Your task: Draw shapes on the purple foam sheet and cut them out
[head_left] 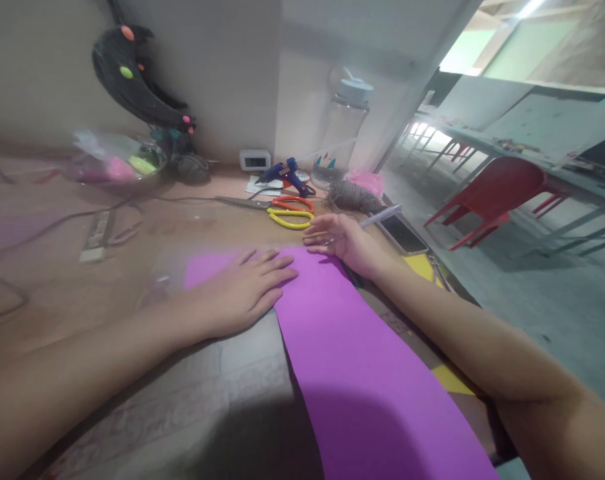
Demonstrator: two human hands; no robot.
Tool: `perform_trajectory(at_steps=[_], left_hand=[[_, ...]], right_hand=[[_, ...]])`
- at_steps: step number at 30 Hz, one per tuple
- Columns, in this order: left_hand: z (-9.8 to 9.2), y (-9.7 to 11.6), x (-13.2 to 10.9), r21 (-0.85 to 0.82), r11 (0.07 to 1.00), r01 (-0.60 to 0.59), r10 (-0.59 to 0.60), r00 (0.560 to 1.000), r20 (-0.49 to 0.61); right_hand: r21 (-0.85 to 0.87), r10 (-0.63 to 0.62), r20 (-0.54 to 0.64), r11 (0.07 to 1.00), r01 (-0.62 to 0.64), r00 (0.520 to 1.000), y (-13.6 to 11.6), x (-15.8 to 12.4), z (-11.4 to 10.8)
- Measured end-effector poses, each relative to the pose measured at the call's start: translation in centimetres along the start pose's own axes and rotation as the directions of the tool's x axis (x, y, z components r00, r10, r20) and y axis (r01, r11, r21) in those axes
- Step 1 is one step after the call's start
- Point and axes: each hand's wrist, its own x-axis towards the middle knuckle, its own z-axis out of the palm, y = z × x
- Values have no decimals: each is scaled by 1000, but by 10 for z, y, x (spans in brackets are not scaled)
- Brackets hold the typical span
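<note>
A purple sheet (352, 347) of paper or thin foam lies on the table and runs down toward me at the right. My left hand (252, 287) rests flat on its far left part, fingers stretched out, palm down. At the sheet's far edge, my right hand (345, 243) is turned partly on its side with a slim clear pen (382, 215) held in it. The pen's tip points left, close to the sheet. Beyond my hands lie scissors (290, 212) with one orange and one yellow handle.
A blue glue gun (285, 175), a small digital clock (255, 160), a clear bottle (345, 127) and grey yarn (352, 197) stand along the wall. By my right forearm lie a phone (402, 233) and yellow paper (422, 268). A bowl (117, 173) sits at the left back; a red chair (502, 190) stands beyond.
</note>
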Motion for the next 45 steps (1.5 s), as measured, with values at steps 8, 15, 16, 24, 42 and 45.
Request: perform_trajectory(at_steps=[8, 15, 16, 24, 42, 45], left_hand=[[1, -1, -1, 13, 1000, 20, -21, 999, 32], [2, -1, -1, 16, 1000, 16, -16, 1000, 20], [2, -1, -1, 14, 1000, 16, -16, 1000, 19], [2, -1, 0, -6, 1000, 17, -17, 1000, 8], [1, -2, 0, 20, 1000, -18, 19, 1000, -10], [1, -2, 0, 27, 999, -26, 26, 1000, -5]], right_hand=[[-701, -189, -141, 712, 37, 972, -27, -14, 3], [-635, -180, -145, 771, 48, 973, -7, 3, 4], [-664, -189, -160, 747, 36, 969, -6, 3, 4], [-711, -166, -215, 702, -37, 962, -10, -2, 9], [-698, -155, -199, 716, -29, 968, -6, -1, 11], [-728, -163, -218, 684, -50, 962, -7, -1, 11]])
